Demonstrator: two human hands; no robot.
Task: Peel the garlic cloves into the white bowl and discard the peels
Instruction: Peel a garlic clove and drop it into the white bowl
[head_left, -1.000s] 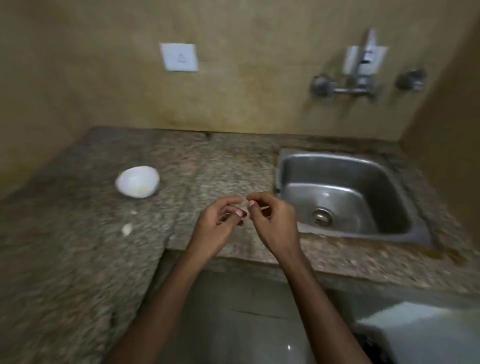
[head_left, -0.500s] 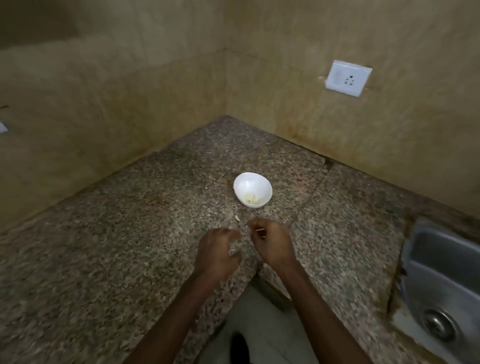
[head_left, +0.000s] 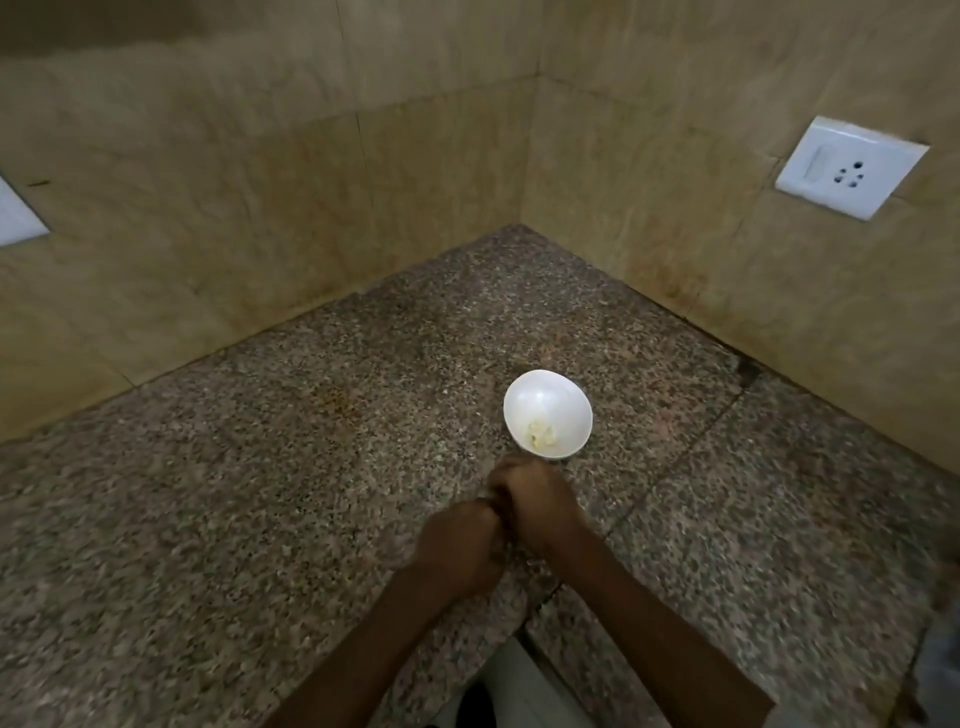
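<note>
Garlic cloves (head_left: 541, 440) lie in white bowl (head_left: 545, 397) on counter (head_left: 260, 493). Left hand (head_left: 460, 540) and right hand (head_left: 530, 499) touch just in front of bowl. Fingers curl inward, can't tell what they clamp.

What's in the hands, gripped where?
Cannot tell. Left hand and right hand curl together beside the white bowl, backs to camera; anything pinched is hidden.

Two walls of beige, marbled stone tiles (head_left: 415, 171) met in a corner behind a speckled brown granite tabletop (head_left: 249, 493). Brownish stains ran along the foot of the walls. A white square socket plate (head_left: 852, 169) sat on the right-hand wall, and part of another white plate (head_left: 15, 218) showed at the left edge. A straight seam (head_left: 675, 467) crossed the granite. Pale floor (head_left: 519, 686) showed below its front edge. The light was dim and yellowish.
</note>
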